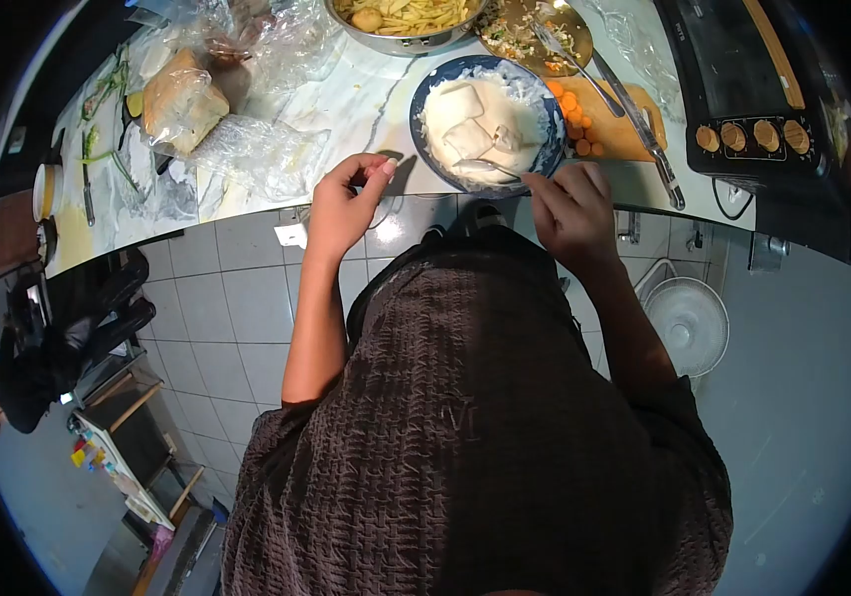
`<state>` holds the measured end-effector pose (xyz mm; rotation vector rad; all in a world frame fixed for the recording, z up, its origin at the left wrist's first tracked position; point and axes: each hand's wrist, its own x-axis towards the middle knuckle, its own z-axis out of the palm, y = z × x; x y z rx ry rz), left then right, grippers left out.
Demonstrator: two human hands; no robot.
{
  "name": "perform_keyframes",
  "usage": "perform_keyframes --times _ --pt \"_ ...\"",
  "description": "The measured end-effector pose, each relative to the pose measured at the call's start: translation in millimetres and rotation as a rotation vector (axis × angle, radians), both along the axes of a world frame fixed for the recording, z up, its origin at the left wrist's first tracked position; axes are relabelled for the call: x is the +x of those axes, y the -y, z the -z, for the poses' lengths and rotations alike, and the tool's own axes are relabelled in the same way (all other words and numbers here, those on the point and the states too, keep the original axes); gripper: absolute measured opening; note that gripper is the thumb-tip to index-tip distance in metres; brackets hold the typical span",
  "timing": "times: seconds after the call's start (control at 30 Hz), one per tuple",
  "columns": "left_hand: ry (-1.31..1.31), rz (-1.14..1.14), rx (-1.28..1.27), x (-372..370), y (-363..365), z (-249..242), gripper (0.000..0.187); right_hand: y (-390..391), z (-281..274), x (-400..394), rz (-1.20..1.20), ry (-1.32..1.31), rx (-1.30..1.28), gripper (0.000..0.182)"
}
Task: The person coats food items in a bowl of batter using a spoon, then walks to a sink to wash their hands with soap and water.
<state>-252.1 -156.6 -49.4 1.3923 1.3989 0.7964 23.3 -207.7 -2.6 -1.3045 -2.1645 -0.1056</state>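
Note:
In front of me stands a dark blue bowl (425,149) holding a white, creamy mixture (505,99) with several pale, flat pieces in it. My right hand (576,211) grips the handle of a metal spoon (495,168) at the bowl's near right rim. The spoon's head rests in the white mixture. To the left of the bowl, over the counter's front edge, is my left hand (346,207). Its fingers are curled in toward the thumb, and nothing shows between them.
Orange carrot slices (572,109) lie on a wooden board (634,124) beside a long knife (644,134). Behind are a pot (416,42) of cut potatoes and a plate (579,40) of chopped food. Bagged bread (182,104) lies left, a toaster oven (753,99) right. Another person (43,348) sits far left.

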Motion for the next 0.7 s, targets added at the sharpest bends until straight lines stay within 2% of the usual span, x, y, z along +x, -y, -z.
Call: perform_keyframes --times 0.7 --pt "0.034 -0.033 0.024 2 -6 1 0.024 0 -10 -5 0.032 -0.007 0.034 0.021"
